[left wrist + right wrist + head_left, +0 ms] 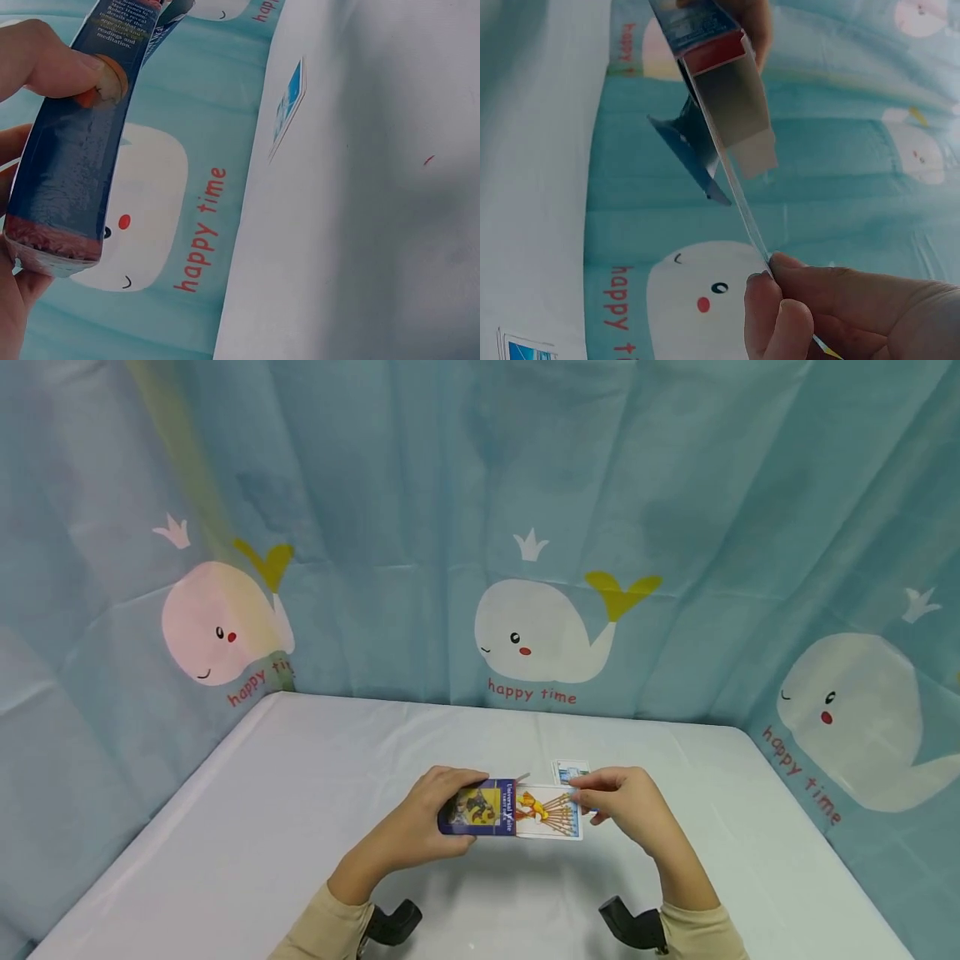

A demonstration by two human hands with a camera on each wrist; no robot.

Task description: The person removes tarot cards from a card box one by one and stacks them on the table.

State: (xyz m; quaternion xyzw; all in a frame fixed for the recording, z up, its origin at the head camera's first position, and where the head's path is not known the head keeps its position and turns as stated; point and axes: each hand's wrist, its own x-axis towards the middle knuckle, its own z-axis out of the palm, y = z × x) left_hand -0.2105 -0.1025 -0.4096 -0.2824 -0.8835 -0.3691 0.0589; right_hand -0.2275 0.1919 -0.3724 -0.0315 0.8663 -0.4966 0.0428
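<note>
My left hand (420, 822) grips a dark blue tarot card box (480, 807), thumb on one narrow side and fingers on the opposite one. The box lies sideways above the table, its end facing right and standing open. From that end sticks a tarot card (549, 814) with a figure and several long staves, about half the card showing. My right hand (626, 802) pinches the card's outer edge between thumb and fingers. In the right wrist view the box's blue flap (690, 154) hangs folded out, and the card's thin edge (742, 206) runs from the opening to my fingertips.
Beyond my right hand, another blue-and-white card (570, 769) lies on the white-covered table (315, 793), partly hidden by that hand. A blue-green curtain (405, 568) with printed whales closes off the back and sides. Black wrist mounts (395, 923) sit at both sleeves.
</note>
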